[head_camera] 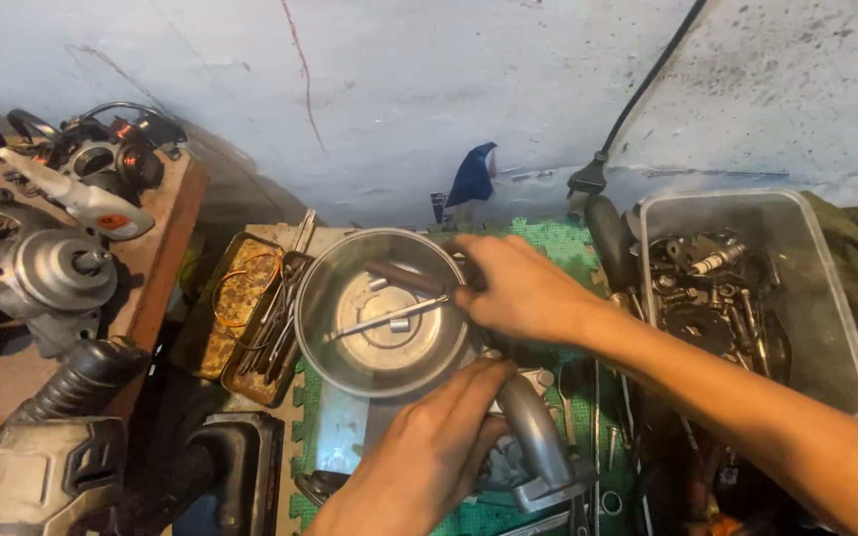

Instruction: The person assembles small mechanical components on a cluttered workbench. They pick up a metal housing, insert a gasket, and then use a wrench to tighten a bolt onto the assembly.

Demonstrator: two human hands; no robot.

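Seen from above, on a crowded workbench: a round metal bowl [384, 313] in the middle, on a green foam mat [548, 248], with a thin metal rod [384, 320] and a small metal piece lying inside. Right hand [518, 288] at the right rim of the bowl, fingers closed around a dark brown handle [404, 277] that reaches over the bowl; tip of this tool hidden under the fingers, so impossible to name its kind. Left hand [429, 452] below the bowl, curled over a grey cast metal part [538, 442]; fingertips turned away from the camera, so cannot tell whether really gripping or only resting on it. Wrist of the left hand cut off by the lower edge. To the right, a clear plastic box [826, 298] full of bolts and small metal parts, too mixed and dark to separate. To the left of the bowl, a flat rusty tin [240, 298] with wire and thin tools. Further left, a grey motor housing [32, 268] on a wooden board, partly cut off by the edge. Behind, a black cable [638, 99] against the pale wall, upper end out of view. Lower left corner dark, with power tool bodies hard to make out.
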